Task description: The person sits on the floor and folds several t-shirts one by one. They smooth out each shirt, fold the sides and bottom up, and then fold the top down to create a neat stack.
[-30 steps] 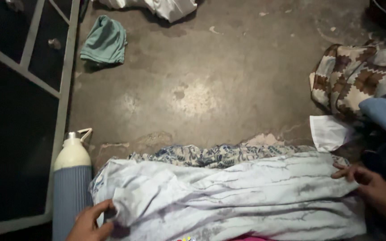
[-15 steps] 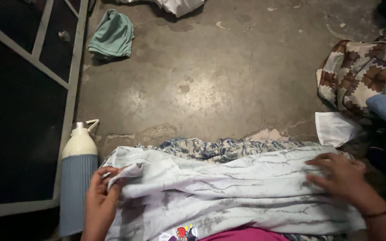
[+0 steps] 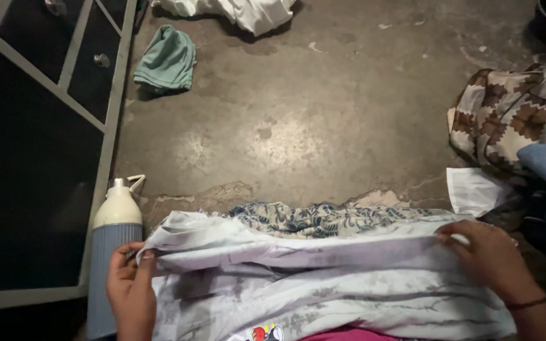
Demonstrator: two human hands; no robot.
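Observation:
A pale blue-white garment with grey streaks (image 3: 323,278) lies spread across my lap, over a blue floral cloth (image 3: 311,218). My left hand (image 3: 131,287) pinches the garment's left edge close to a water bottle. My right hand (image 3: 491,256) grips the garment's right edge, fingers curled over the fold. A folded band of the fabric stretches between the two hands. Part of a pink cloth with a cartoon print (image 3: 342,333) shows at the bottom edge.
A cream and blue ribbed water bottle (image 3: 114,252) stands at the left by a dark metal-framed door (image 3: 45,126). On the concrete floor (image 3: 298,120) lie a teal cloth (image 3: 169,60) and a white cloth (image 3: 235,11). Patterned brown fabric (image 3: 513,113), blue cloth and a white piece (image 3: 475,189) pile at right.
Both hands have lifted the garment's far edge and drawn it toward me, making a fold. The view shifted slightly to the left and up.

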